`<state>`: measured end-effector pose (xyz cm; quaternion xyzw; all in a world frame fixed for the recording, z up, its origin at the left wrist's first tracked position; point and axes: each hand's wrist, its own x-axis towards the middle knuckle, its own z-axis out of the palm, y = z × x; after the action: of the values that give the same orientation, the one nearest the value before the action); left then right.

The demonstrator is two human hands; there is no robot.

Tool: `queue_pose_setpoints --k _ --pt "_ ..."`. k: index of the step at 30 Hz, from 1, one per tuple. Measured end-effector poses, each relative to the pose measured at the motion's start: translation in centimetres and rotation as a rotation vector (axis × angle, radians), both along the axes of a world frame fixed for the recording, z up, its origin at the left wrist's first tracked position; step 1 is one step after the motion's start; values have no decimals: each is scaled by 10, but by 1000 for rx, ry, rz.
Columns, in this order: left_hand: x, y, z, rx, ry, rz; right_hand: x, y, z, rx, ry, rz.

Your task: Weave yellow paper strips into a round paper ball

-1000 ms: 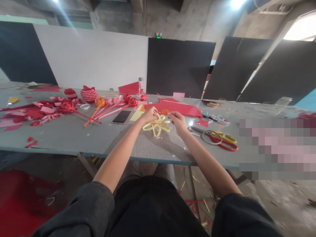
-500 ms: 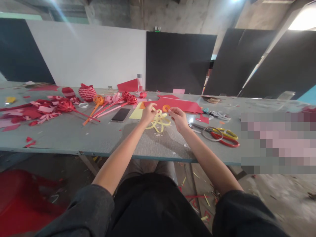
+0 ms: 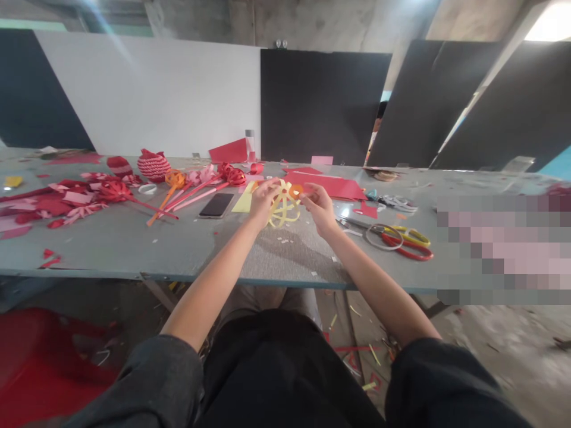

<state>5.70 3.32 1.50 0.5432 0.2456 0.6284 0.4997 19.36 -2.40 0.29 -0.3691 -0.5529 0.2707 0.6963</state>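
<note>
Pinched in my left hand [image 3: 264, 201] is a flower of looped yellow paper strips [image 3: 284, 215], lifted above the table. My right hand [image 3: 318, 205] grips a small orange paper ring [image 3: 295, 191] between thumb and fingers. The ring is beside the upper part of the yellow flower; I cannot tell whether they touch. Red paper sheets [image 3: 343, 186] lie behind my right hand. A yellow paper sheet [image 3: 242, 201] lies just left of my left hand, and a phone [image 3: 216, 205] is beside it.
Scissors with red and yellow handles [image 3: 405, 242] and a roll of tape [image 3: 384, 236] lie to the right. Paper flowers on sticks [image 3: 196, 189], a striped red-pink woven ball [image 3: 153, 166] and a heap of red and pink paper pieces [image 3: 66, 199] fill the left. Table's front edge [image 3: 285, 283].
My left hand has raised the yellow paper flower off the table and tilted it up. My right hand has brought the orange ring left, close to the flower.
</note>
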Motion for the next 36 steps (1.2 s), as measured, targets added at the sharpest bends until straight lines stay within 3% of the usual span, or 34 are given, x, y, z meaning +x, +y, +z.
queue_pose_setpoints --k 9,15,26,36 --pt "2 -13 -14 132 202 106 -8 4 -12 -41 55 171" --pt "2 -18 -15 230 207 136 -9 5 -14 -38 49 106" --pt "0 -25 -11 177 229 54 -7 1 -11 -64 48 70" --pt "2 -26 -9 146 218 64 -8 0 -9 -68 79 79"
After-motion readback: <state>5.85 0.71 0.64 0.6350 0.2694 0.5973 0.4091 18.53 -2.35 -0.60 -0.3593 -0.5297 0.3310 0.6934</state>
